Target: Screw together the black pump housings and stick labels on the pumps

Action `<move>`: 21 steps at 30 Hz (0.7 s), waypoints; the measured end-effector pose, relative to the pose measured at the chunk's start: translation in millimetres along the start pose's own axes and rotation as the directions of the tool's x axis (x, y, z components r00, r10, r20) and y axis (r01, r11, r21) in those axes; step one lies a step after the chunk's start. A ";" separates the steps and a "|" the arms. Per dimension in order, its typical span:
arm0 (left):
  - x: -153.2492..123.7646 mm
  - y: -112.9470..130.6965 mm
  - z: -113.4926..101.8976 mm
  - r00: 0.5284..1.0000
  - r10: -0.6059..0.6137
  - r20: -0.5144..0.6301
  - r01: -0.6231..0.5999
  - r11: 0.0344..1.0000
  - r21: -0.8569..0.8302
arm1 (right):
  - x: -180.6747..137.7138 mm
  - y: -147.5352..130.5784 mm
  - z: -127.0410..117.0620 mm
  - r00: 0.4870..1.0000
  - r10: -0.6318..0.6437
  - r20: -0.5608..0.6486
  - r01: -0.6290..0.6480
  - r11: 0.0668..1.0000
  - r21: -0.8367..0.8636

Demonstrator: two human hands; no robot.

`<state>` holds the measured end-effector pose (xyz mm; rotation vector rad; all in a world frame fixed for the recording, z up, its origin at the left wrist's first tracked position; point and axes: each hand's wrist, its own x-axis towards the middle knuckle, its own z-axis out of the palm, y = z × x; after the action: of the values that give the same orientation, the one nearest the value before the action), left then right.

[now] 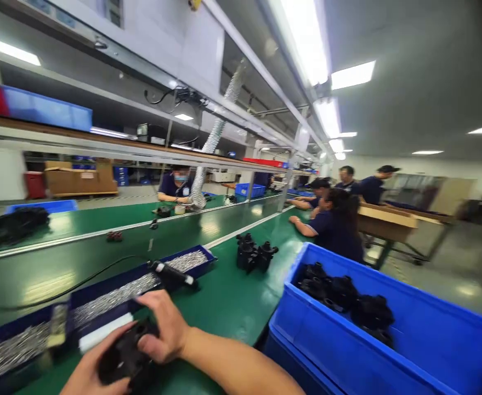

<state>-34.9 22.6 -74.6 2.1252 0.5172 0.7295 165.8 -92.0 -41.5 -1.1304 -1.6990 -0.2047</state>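
Note:
Both my hands grip one black plastic part (123,359) low in front of me, over the green bench. My right hand (164,326) wraps its top and right side, thumb pressed on it. My left hand (90,367) cups it from the left and below. Just beyond lie shallow dark-blue trays (202,269) filled with small silver screws, and a black electric screwdriver (170,272) rests across a tray edge, its cable trailing left. A few finished black parts (253,253) stand on the bench further off.
A big blue bin (421,323) with several black parts sits at my right. A green conveyor (101,241) runs away ahead. Co-workers sit along the line: one (335,225) on my side, another (177,186) across the belt. Shelves carry blue bins overhead.

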 end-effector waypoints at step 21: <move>19.7 11.6 -13.2 0.932 -0.257 0.258 0.363 0.705 -0.610 | -8.2 -29.6 -24.8 0.684 0.593 0.425 -0.714 0.427 0.554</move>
<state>-27.5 34.7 -52.4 1.3713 0.4390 0.4491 159.8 -127.9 -26.3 -1.1382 -1.1357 1.0021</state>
